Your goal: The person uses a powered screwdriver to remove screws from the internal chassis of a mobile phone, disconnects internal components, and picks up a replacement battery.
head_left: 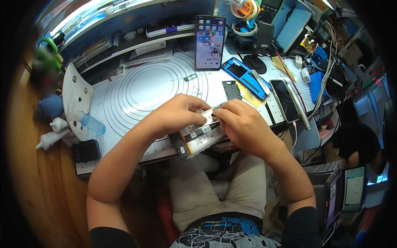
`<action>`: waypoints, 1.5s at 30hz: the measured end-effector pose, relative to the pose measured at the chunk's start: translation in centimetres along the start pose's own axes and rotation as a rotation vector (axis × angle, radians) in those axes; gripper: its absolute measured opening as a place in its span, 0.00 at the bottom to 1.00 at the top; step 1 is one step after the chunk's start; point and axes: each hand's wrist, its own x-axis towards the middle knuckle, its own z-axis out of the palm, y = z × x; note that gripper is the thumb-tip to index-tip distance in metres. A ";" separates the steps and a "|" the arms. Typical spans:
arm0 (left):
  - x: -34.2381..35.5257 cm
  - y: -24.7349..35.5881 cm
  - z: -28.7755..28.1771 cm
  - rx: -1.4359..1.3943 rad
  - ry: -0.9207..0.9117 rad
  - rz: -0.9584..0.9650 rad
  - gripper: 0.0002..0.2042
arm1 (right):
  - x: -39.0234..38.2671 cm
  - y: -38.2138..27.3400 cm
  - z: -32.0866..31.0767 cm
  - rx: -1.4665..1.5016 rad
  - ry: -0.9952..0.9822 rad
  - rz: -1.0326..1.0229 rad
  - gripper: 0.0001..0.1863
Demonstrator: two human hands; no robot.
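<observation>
One left hand and one right hand together hold an opened phone, bearing small printed labels, over the front edge of the surface; beyond, printed rings spread.

Translucent blue bottle near white nozzled tubes at left.

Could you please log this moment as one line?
Left hand: holds opened phone | Right hand: at its far end, grip unclear | Nearby: blue frame, lit phone upright
</observation>
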 end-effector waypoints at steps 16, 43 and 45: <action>0.5 -1.2 0.0 0.016 0.016 0.068 0.19 | 2.5 -0.2 -1.2 -0.303 -0.321 -0.237 0.08; 0.9 -1.5 0.3 -0.089 0.002 0.039 0.21 | -0.2 4.7 -1.1 0.410 0.173 0.495 0.06; 0.7 -1.1 0.2 -0.093 -0.002 0.021 0.22 | -0.3 3.2 -0.9 0.385 0.151 0.267 0.08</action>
